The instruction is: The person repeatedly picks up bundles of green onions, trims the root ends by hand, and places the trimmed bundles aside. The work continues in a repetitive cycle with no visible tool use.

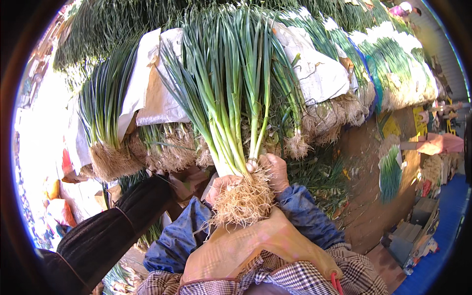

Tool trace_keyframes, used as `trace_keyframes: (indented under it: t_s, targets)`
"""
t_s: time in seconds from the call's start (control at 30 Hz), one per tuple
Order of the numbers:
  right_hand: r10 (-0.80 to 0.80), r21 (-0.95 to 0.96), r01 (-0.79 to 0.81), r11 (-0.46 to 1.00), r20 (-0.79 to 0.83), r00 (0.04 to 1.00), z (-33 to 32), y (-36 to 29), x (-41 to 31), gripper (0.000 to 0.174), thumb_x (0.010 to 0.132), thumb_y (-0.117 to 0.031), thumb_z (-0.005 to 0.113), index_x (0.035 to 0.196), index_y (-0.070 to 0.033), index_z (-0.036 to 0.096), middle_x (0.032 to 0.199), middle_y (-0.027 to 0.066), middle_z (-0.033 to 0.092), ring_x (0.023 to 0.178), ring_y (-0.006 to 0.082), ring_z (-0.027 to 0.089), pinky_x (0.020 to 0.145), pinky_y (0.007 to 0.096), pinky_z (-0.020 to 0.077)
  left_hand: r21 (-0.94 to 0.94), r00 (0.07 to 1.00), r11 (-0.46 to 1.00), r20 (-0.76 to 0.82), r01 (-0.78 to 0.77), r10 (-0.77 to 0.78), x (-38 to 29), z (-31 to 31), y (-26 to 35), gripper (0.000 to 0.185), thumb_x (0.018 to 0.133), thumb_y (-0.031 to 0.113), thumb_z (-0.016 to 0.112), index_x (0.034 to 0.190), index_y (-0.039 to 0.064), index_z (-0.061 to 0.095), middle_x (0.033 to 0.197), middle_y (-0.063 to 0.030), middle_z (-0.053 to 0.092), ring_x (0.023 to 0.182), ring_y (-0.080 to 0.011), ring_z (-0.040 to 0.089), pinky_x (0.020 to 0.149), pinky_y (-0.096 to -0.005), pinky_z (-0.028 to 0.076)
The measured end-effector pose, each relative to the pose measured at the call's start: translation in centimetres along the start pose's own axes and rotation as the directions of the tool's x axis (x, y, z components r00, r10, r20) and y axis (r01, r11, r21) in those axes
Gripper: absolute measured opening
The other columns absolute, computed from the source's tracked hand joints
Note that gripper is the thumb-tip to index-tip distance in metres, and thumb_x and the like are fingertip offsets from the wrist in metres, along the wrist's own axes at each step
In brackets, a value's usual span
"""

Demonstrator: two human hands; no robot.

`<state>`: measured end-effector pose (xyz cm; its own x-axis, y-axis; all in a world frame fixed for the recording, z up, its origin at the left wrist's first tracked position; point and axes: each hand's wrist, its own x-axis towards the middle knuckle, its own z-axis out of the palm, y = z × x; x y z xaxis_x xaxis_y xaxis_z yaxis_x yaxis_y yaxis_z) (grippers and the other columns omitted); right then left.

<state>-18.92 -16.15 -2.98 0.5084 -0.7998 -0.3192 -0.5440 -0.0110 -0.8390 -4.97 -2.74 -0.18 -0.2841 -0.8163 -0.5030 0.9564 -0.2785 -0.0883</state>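
Observation:
A thick bunch of green onions (226,125) stands before my chest, leaves pointing away and the pale root mass (243,204) towards me. My left hand (221,187) is wrapped around the base of the stems from the left, its fingers partly hidden by the roots. On the other side, my right hand (274,172) grips the stem bases just above the roots, beside a small white bulb (252,165). A tan apron (236,247) lies under the roots, and blue sleeves cover both forearms.
Green onion bundles (108,107) lie heaped ahead, partly under white sheets (320,73). A dark wrapped post (107,221) slants close to my left arm. Loose leaves (317,180) litter the ground at right. Farther right, a person's arm (409,145) is near another bundle (390,177).

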Motion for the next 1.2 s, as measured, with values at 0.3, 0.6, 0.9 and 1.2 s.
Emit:
trace_keyframes:
  t_s: [0.3,0.6,0.9,1.2]
  targets:
    - [0.140,0.723,-0.266,0.638,0.230,0.963,-4.5,-1.1,-1.4,0.031,0.094,-0.028,0.047,0.093,0.002,0.056,0.077,0.0028,0.056,0.063,0.0081,0.046,0.059,0.0209,0.0403,0.079,0.996,0.997,0.089,-0.001,-0.006,1.1,-1.1,-0.2,0.044,0.075,0.011,0.060,0.116,-0.001,0.052,0.095,-0.0156,0.063,0.084,-0.0268,0.063,0.075,-0.0359,0.053]
    - [0.518,-0.038,-0.562,0.826,0.444,0.731,-12.4,4.7,-6.6,0.033,0.087,-0.031,0.055,0.090,0.000,0.063,0.075,0.0045,0.062,0.067,0.0139,0.059,0.060,0.0238,0.0467,0.094,0.994,0.992,0.075,-0.081,0.074,-0.1,0.9,-0.2,0.038,0.082,0.009,0.056,0.117,-0.003,0.050,0.094,-0.0134,0.061,0.076,-0.0203,0.061,0.067,-0.0306,0.052]
    - [-0.130,0.292,0.073,0.954,0.180,0.975,-3.4,0.9,-0.7,0.038,0.090,-0.030,0.056,0.103,0.005,0.057,0.088,0.0136,0.063,0.075,0.0171,0.058,0.068,0.0312,0.0475,0.305,0.984,0.952,0.166,0.005,-0.059,0.5,3.6,0.9,0.046,0.079,0.008,0.059,0.123,0.000,0.046,0.101,-0.0134,0.060,0.082,-0.0228,0.062,0.073,-0.0358,0.053]
    - [0.021,0.499,-0.036,0.866,0.035,0.999,-2.6,0.0,-1.1,0.031,0.093,-0.025,0.050,0.102,0.004,0.060,0.078,0.0051,0.062,0.070,0.0106,0.056,0.063,0.0247,0.0471,-0.077,0.957,0.995,0.289,0.060,-0.036,3.7,0.8,0.1,0.038,0.077,0.010,0.061,0.109,-0.007,0.054,0.095,-0.0165,0.063,0.080,-0.0267,0.064,0.074,-0.0392,0.054]
